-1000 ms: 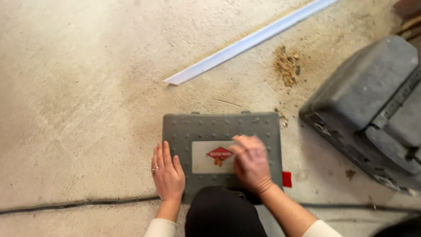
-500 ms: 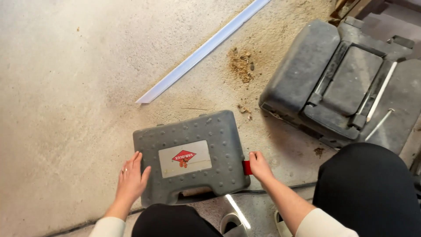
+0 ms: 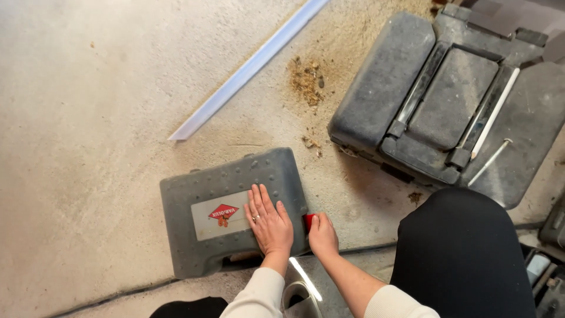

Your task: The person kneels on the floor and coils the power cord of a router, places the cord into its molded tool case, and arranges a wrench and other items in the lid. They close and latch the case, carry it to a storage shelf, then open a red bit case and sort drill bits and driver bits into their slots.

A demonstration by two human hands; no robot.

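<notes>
Grey plastic case (image 3: 235, 212) flat on the concrete floor (image 3: 88, 118), near its dark joint line; left hand (image 3: 269, 221) spread open on the lid, holding nothing, just pressing. Right hand (image 3: 322, 235) pinched on the red latch (image 3: 308, 221) at the case's right edge — grip looks closed on it, fingertips partly hidden. Step in hand: working that latch; next likely needs thumb leverage on the latch with the lid held down.

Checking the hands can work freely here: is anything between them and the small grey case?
Nothing visible. The left hand lies flat on the grey case, and the right hand touches the red latch at its side.
</notes>
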